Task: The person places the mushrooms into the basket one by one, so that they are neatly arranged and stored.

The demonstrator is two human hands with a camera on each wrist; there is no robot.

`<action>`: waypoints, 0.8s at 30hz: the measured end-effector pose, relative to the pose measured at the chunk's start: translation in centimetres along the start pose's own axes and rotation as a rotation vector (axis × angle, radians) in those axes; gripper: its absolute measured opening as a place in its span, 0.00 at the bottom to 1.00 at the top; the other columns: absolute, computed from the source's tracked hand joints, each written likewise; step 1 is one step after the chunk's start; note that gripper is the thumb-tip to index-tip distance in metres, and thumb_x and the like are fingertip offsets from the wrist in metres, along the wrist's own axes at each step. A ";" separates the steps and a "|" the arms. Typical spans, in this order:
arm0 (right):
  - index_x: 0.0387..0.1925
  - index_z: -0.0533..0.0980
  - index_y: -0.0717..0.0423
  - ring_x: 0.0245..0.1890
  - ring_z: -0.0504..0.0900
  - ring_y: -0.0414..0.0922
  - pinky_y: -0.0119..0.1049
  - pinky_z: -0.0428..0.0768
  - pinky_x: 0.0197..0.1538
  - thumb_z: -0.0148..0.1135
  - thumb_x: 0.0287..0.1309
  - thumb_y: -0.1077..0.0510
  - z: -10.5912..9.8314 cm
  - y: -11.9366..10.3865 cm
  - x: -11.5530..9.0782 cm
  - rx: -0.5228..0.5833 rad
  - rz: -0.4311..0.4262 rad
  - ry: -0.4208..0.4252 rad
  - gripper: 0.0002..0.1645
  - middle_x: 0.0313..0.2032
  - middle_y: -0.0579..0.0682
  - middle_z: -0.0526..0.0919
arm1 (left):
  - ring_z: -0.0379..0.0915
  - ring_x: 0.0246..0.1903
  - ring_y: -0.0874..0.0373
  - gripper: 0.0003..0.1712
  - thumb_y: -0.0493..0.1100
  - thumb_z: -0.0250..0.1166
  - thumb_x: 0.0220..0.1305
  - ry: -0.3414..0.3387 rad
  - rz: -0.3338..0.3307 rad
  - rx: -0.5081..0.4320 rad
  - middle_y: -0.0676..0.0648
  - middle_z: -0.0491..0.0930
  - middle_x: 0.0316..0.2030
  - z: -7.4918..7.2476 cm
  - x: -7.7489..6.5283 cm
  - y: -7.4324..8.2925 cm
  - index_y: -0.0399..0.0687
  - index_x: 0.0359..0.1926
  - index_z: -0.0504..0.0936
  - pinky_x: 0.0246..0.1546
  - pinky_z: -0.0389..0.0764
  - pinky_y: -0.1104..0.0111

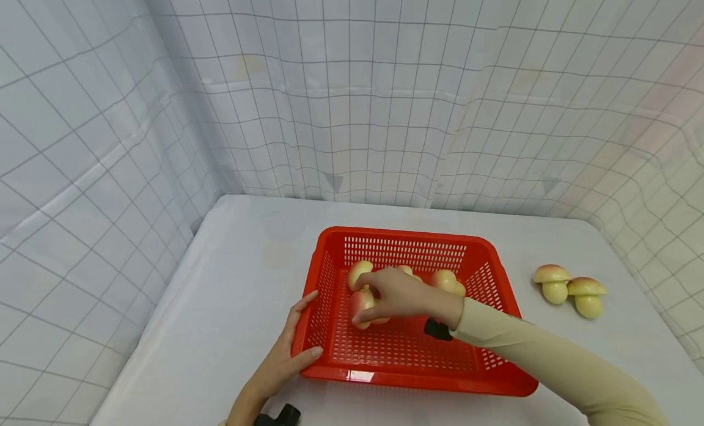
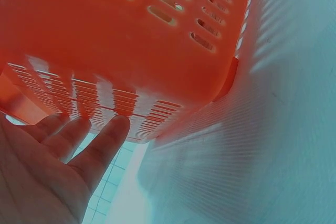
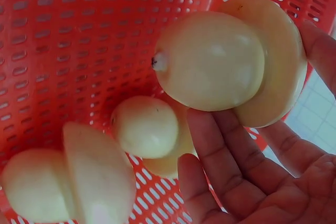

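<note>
In the head view, a red plastic basket stands on the white table with several toy mushrooms inside. My right hand reaches into its left part and holds a toy mushroom by the cap, between thumb and fingers. The right wrist view shows this held mushroom with its pale stem pointing away from the palm. Other mushrooms lie below it in the basket. At the basket's front left corner, my left hand grips the side, thumb over the rim, fingers against the outer wall.
Two more toy mushrooms lie side by side on the table, right of the basket. Grid-patterned white curtains enclose the table at the back and sides.
</note>
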State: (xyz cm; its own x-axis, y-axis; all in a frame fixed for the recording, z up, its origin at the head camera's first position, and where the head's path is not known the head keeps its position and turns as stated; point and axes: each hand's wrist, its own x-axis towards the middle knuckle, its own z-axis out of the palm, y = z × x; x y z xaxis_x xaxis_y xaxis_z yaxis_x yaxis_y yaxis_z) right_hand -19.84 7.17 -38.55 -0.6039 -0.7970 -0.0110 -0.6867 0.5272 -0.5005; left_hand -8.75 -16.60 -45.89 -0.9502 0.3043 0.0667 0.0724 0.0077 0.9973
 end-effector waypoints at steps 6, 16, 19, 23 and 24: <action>0.44 0.77 0.50 0.27 0.73 0.36 0.29 0.74 0.31 0.71 0.47 0.41 0.5 -0.3 0.2 0.007 0.004 -0.026 0.26 0.31 0.38 0.80 | 0.62 0.54 0.35 0.45 0.38 0.60 0.58 -0.002 -0.008 -0.004 0.41 0.49 0.67 0.0 0.0 0.0 0.61 0.72 0.48 0.44 0.79 0.58; 0.47 0.76 0.50 0.31 0.75 0.36 0.29 0.75 0.36 0.71 0.48 0.41 1.1 -0.3 0.4 0.009 0.026 -0.072 0.28 0.35 0.40 0.81 | 0.62 0.54 0.35 0.45 0.38 0.60 0.58 0.003 0.000 -0.004 0.41 0.49 0.67 0.0 0.0 0.0 0.60 0.72 0.48 0.44 0.78 0.58; 0.47 0.76 0.50 0.32 0.76 0.36 0.30 0.75 0.37 0.71 0.48 0.41 1.3 -0.2 0.4 0.001 0.025 -0.074 0.28 0.37 0.41 0.82 | 0.62 0.54 0.35 0.45 0.38 0.60 0.57 0.001 0.003 -0.007 0.40 0.49 0.67 0.0 0.0 -0.1 0.60 0.72 0.48 0.44 0.78 0.58; 0.48 0.76 0.51 0.33 0.76 0.35 0.30 0.75 0.39 0.71 0.48 0.41 1.4 -0.4 0.5 -0.003 0.033 -0.078 0.29 0.38 0.41 0.82 | 0.61 0.54 0.35 0.45 0.38 0.60 0.57 -0.001 0.009 -0.010 0.40 0.49 0.67 0.0 0.0 -0.1 0.60 0.72 0.48 0.44 0.78 0.58; 0.48 0.76 0.51 0.33 0.76 0.36 0.30 0.75 0.39 0.71 0.48 0.41 1.4 -0.4 0.5 -0.004 0.035 -0.079 0.29 0.38 0.41 0.82 | 0.61 0.54 0.34 0.45 0.38 0.60 0.57 -0.002 0.010 -0.011 0.40 0.49 0.67 0.0 0.0 -0.1 0.60 0.72 0.48 0.44 0.78 0.58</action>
State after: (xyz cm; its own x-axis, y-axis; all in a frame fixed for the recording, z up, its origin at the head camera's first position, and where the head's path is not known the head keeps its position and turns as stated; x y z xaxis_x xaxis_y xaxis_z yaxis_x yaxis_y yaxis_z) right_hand -19.28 6.17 -39.55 -0.5941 -0.7986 -0.0967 -0.6675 0.5565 -0.4948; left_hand -8.77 -16.56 -45.97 -0.9488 0.3066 0.0763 0.0784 -0.0056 0.9969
